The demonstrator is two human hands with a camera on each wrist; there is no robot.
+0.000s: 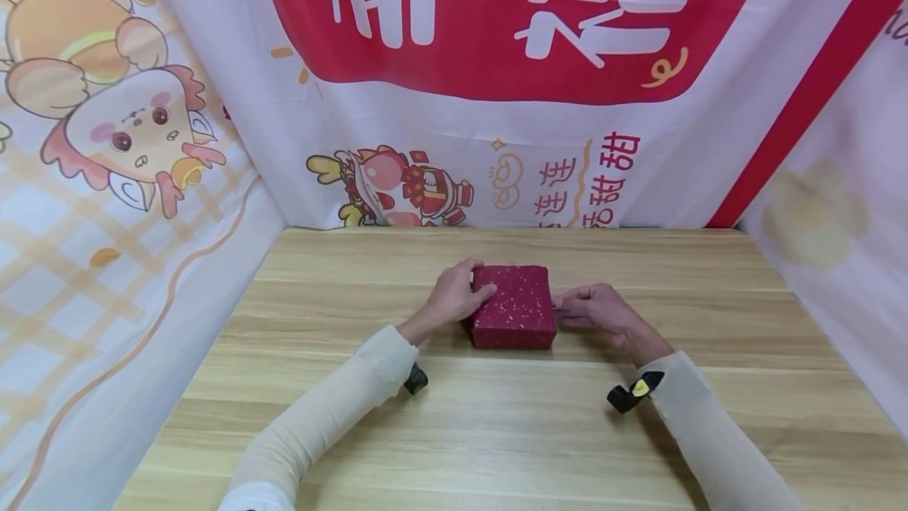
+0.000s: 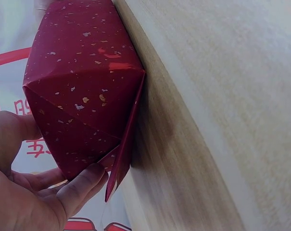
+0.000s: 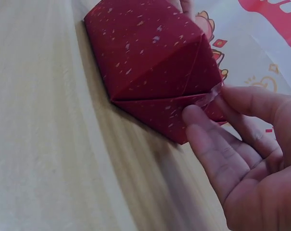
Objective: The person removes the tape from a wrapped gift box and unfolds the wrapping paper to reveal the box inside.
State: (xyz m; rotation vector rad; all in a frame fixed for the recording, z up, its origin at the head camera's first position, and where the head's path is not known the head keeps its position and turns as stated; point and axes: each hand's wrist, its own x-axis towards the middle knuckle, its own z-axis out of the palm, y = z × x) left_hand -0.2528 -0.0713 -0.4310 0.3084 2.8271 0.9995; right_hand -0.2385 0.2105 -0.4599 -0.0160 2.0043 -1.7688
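Observation:
A box wrapped in dark red, gold-flecked paper [image 1: 514, 298] sits on the wooden table. My left hand [image 1: 454, 294] grips its left side, the thumb over the top edge and the fingers against the folded end. In the left wrist view a loose paper flap [image 2: 122, 166] sticks out at that end. At the opposite end, my right hand [image 1: 599, 312] pinches a short strip of clear tape [image 3: 210, 96] between thumb and fingers. The tape lies at the edge of a triangular folded flap [image 3: 157, 114], which the fingertips also touch. The underside of the box is hidden.
The light wooden table [image 1: 489, 424] reaches back to a printed cloth [image 1: 426, 117] with red and white lettering. More printed cloth [image 1: 106, 259] hangs at the left, and a pale cloth [image 1: 837, 180] at the right. Each wrist wears a black camera [image 1: 634, 394].

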